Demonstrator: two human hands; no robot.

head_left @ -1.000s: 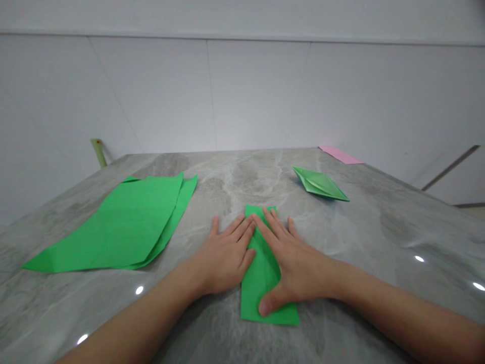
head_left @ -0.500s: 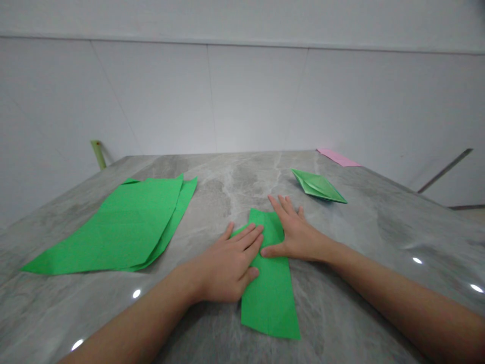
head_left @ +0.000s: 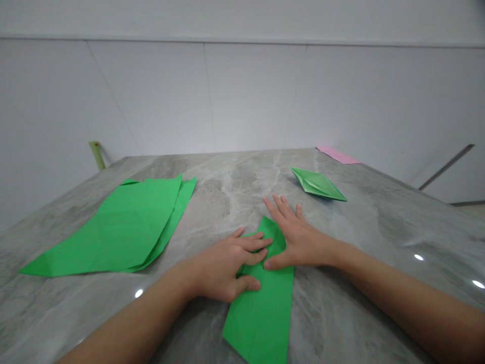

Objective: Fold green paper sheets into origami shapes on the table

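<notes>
A folded strip of green paper (head_left: pixel 265 311) lies flat on the table in front of me, slanting down toward the near edge. My left hand (head_left: pixel 233 265) rests on its left side, fingers stretched across the upper part. On the upper right edge lies my right hand (head_left: pixel 293 235), fingers spread, with the thumb on the paper and the fingertips over the tabletop beyond. Both palms hide part of the sheet. Beyond the right hand sits a folded green paper piece (head_left: pixel 318 184) with pointed ends and layered flaps.
Several green sheets (head_left: pixel 121 227) lie overlapped at the left of the grey marbled table (head_left: pixel 223 187). A pink sheet (head_left: pixel 338 155) lies at the far right corner. Behind the table stands a white wall (head_left: pixel 246 96).
The green strip has turned, its near end swinging left and closer to me. Both hands have shifted slightly with it; the left fingers are now more spread.
</notes>
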